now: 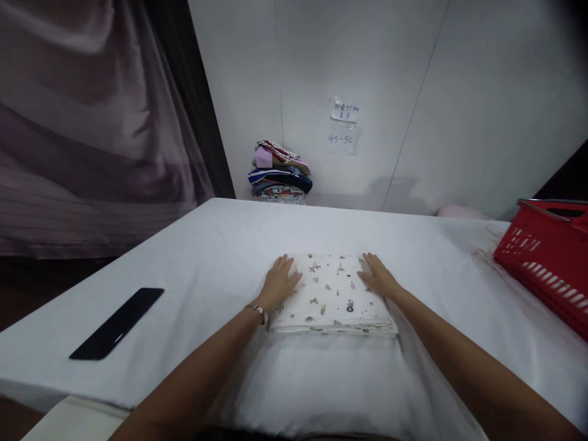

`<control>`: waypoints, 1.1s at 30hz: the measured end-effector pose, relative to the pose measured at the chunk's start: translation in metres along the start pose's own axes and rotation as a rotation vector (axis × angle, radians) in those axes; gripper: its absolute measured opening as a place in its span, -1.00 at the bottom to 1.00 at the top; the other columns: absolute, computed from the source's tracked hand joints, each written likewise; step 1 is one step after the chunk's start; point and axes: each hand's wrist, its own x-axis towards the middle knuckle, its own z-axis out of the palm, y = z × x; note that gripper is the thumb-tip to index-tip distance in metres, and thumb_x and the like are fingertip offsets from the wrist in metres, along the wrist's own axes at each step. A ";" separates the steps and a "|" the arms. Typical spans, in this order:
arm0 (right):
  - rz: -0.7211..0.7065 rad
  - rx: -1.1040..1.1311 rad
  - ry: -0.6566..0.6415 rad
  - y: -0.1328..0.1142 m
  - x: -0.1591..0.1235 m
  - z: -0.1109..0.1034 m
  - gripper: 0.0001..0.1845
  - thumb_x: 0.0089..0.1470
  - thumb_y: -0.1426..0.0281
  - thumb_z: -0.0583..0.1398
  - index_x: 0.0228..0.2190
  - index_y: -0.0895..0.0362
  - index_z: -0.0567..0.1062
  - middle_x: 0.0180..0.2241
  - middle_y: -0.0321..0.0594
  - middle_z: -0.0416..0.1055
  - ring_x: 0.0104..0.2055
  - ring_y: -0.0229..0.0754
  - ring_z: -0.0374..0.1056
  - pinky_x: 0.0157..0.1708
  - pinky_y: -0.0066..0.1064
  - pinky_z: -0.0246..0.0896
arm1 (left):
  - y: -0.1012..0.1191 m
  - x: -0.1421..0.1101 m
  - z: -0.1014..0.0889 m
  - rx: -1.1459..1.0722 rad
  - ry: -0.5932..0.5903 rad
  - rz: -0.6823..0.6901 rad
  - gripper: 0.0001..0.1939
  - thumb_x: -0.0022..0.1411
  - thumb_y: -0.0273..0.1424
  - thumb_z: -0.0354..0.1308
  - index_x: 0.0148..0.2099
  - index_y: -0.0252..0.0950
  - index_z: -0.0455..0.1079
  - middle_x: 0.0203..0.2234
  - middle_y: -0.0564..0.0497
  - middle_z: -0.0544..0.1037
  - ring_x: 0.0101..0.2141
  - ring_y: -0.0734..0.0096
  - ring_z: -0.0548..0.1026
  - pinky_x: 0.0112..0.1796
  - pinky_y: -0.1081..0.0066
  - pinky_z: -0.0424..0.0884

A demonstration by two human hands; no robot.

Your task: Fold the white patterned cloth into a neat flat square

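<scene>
A folded white cloth with small printed figures (333, 294) lies flat on the white-covered table (229, 245), in the middle. My left hand (278, 283) rests flat on the cloth's left edge, fingers stretched out. My right hand (379, 277) lies flat on its right edge, fingers also spread. Neither hand grips anything. A thin bracelet sits on my left wrist.
A black phone (118, 323) lies on the table at the left. A red plastic basket (549, 257) stands at the right edge. A pile of folded colourful clothes (280, 173) sits by the far wall. A mauve curtain (92, 122) hangs at the left.
</scene>
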 end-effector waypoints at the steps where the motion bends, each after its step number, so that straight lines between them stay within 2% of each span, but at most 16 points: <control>1: -0.009 -0.005 -0.056 0.002 0.009 -0.007 -0.21 0.00 0.09 0.12 0.20 0.13 0.10 0.27 -0.08 -0.08 0.31 0.07 -0.28 0.22 -0.03 -0.24 | -0.002 0.011 -0.004 0.026 -0.029 0.016 -0.36 0.22 -0.17 -0.05 0.26 -0.37 0.04 0.28 -0.17 -0.05 0.26 0.15 -0.13 0.18 0.17 -0.08; 3: -0.015 -0.005 -0.221 0.002 0.028 -0.020 -0.17 -0.08 0.11 0.19 0.19 0.12 0.13 0.23 -0.08 0.03 0.27 0.09 -0.11 0.20 -0.07 -0.12 | -0.006 0.036 -0.012 0.069 -0.142 0.061 -0.29 0.13 -0.19 0.05 0.28 -0.33 0.00 0.28 -0.16 -0.05 0.26 0.11 -0.13 0.18 0.09 -0.11; 5: -0.006 -0.017 -0.395 -0.001 0.047 -0.033 -0.11 -0.17 0.13 0.26 0.18 0.09 0.16 0.19 -0.07 0.13 0.21 0.12 0.05 0.16 -0.09 -0.02 | -0.011 0.061 -0.020 0.061 -0.299 0.075 -0.18 0.03 -0.17 0.14 0.28 -0.31 -0.01 0.26 -0.17 0.01 0.24 0.08 -0.03 0.16 0.11 -0.05; 7: 0.007 -0.070 -0.524 -0.008 0.063 -0.042 -0.04 -0.26 0.13 0.31 0.18 0.09 0.17 0.17 -0.05 0.16 0.18 0.16 0.10 0.14 -0.07 0.01 | -0.016 0.085 -0.027 0.010 -0.447 0.064 -0.09 -0.10 -0.14 0.22 0.27 -0.31 0.02 0.22 -0.19 0.12 0.18 0.07 0.13 0.12 0.21 0.08; 9: 0.019 -0.136 -0.614 -0.015 0.076 -0.047 0.01 -0.33 0.13 0.34 0.17 0.12 0.19 0.17 0.00 0.16 0.17 0.19 0.09 0.13 -0.06 0.01 | -0.021 0.105 -0.032 -0.040 -0.538 0.050 -0.06 -0.20 -0.14 0.26 0.24 -0.31 0.09 0.16 -0.19 0.24 0.10 0.07 0.27 0.04 0.28 0.19; 12: 0.051 -0.175 -0.716 -0.022 0.093 -0.049 0.03 -0.42 0.13 0.38 0.13 0.15 0.26 0.14 0.04 0.20 0.15 0.22 0.12 0.09 -0.07 0.07 | -0.026 0.128 -0.036 -0.072 -0.599 0.020 -0.17 -0.31 -0.15 0.31 0.08 -0.29 0.31 0.03 -0.19 0.41 -0.02 0.03 0.39 -0.07 0.28 0.29; 14: 0.094 -0.171 -0.750 -0.025 0.101 -0.048 0.04 -0.50 0.13 0.40 0.08 0.16 0.32 0.14 0.07 0.19 0.15 0.26 0.12 0.07 -0.04 0.10 | -0.027 0.136 -0.037 -0.081 -0.643 0.018 -0.34 -0.38 -0.15 0.34 -0.13 -0.26 0.45 -0.12 -0.14 0.52 -0.11 0.01 0.44 -0.13 0.26 0.32; 16: 0.151 -0.146 -0.797 -0.027 0.107 -0.046 0.00 -0.57 0.14 0.42 0.02 0.16 0.38 0.12 0.09 0.22 0.13 0.28 0.14 0.04 -0.02 0.13 | -0.028 0.141 -0.036 -0.116 -0.694 0.016 -0.49 -0.43 -0.16 0.35 -0.32 -0.24 0.48 -0.29 -0.06 0.58 -0.21 0.04 0.47 -0.19 0.26 0.34; 18: 0.185 -0.109 -0.859 -0.026 0.110 -0.046 -0.07 -0.60 0.17 0.43 -0.06 0.17 0.45 0.05 0.08 0.31 0.09 0.28 0.19 0.01 -0.01 0.16 | -0.029 0.142 -0.035 -0.174 -0.729 -0.008 -0.55 -0.45 -0.18 0.37 -0.40 -0.23 0.47 -0.40 0.00 0.58 -0.26 0.08 0.48 -0.23 0.27 0.35; 20: 0.190 -0.049 -0.900 -0.025 0.112 -0.048 -0.13 -0.59 0.20 0.43 -0.10 0.17 0.47 -0.02 0.06 0.38 0.05 0.25 0.25 -0.01 -0.03 0.18 | -0.032 0.140 -0.035 -0.270 -0.745 -0.062 -0.55 -0.45 -0.23 0.38 -0.38 -0.24 0.47 -0.41 0.00 0.58 -0.27 0.10 0.48 -0.25 0.29 0.37; 24: 0.200 0.191 -0.968 -0.025 0.108 -0.062 -0.28 -0.45 0.27 0.41 -0.12 0.13 0.48 -0.09 -0.03 0.45 -0.01 0.12 0.33 -0.03 -0.16 0.24 | -0.040 0.128 -0.037 -0.650 -0.809 -0.194 -0.48 -0.32 -0.28 0.38 -0.21 -0.27 0.42 -0.25 -0.06 0.56 -0.19 0.12 0.49 -0.25 0.31 0.41; 27: 0.249 0.407 -1.046 -0.024 0.099 -0.075 -0.41 -0.32 0.33 0.38 -0.15 0.15 0.48 -0.08 -0.05 0.45 -0.04 0.02 0.36 -0.03 -0.25 0.27 | -0.045 0.109 -0.038 -0.941 -0.813 -0.238 -0.43 -0.22 -0.28 0.36 -0.09 -0.27 0.36 -0.13 -0.11 0.52 -0.10 0.15 0.46 -0.21 0.32 0.42; 30: 0.298 0.659 -0.986 -0.016 0.082 -0.078 -0.41 -0.22 0.38 0.35 -0.08 0.15 0.42 -0.06 -0.06 0.43 -0.06 -0.04 0.38 -0.07 -0.27 0.32 | -0.045 0.085 -0.037 -1.129 -0.775 -0.218 -0.41 -0.13 -0.25 0.33 -0.02 -0.29 0.31 -0.07 -0.16 0.48 -0.05 0.16 0.43 -0.14 0.31 0.40; 33: 0.303 0.867 -0.841 -0.002 0.059 -0.070 -0.39 -0.14 0.38 0.32 -0.01 0.09 0.33 -0.06 -0.09 0.43 -0.09 -0.09 0.41 -0.11 -0.27 0.36 | -0.041 0.065 -0.033 -1.164 -0.702 -0.214 -0.37 -0.12 -0.25 0.33 0.01 -0.32 0.28 -0.04 -0.19 0.45 -0.04 0.14 0.42 -0.11 0.30 0.39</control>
